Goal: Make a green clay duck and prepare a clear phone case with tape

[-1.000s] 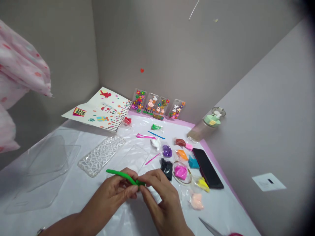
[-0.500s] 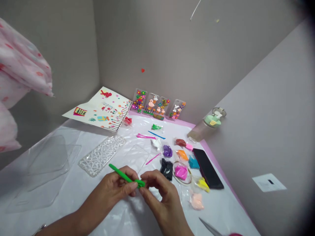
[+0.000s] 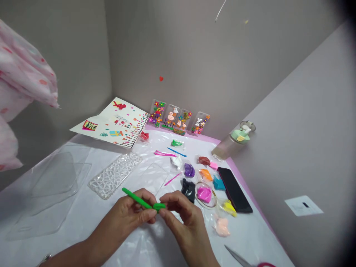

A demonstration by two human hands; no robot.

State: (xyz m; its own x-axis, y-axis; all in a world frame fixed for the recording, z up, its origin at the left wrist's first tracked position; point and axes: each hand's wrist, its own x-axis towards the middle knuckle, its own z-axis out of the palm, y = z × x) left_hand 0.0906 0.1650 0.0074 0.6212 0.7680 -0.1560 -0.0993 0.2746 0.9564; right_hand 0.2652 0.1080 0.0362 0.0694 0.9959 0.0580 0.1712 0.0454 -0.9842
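A long green clay roll point(image 3: 137, 197) slants up to the left out of my left hand point(image 3: 132, 213), whose thumb and fingers pinch it. Its right end is bent into a small loop, which the thumb and fingertips of my right hand point(image 3: 183, 218) hold. Both hands are close together above the white covered table point(image 3: 150, 241). Just beyond them lies a thin clear phone case point(image 3: 154, 176). A patterned clear case point(image 3: 115, 176) is to the left. Right of my right hand are a black clay packet point(image 3: 188, 190) and a magenta one point(image 3: 204, 194).
Larger clear sheets point(image 3: 52, 185) lie at left. An open notebook point(image 3: 111, 124) and decorated cases point(image 3: 171, 116) stand at the back. A bottle point(image 3: 232, 142), a black phone point(image 3: 235, 190), several clay packets and scissors point(image 3: 237, 256) are on the right. Pink cloth point(image 3: 25, 70) hangs at upper left.
The looped end of the green roll has turned and shifted slightly, now lying flatter between my fingertips. Both hands stay almost in place.
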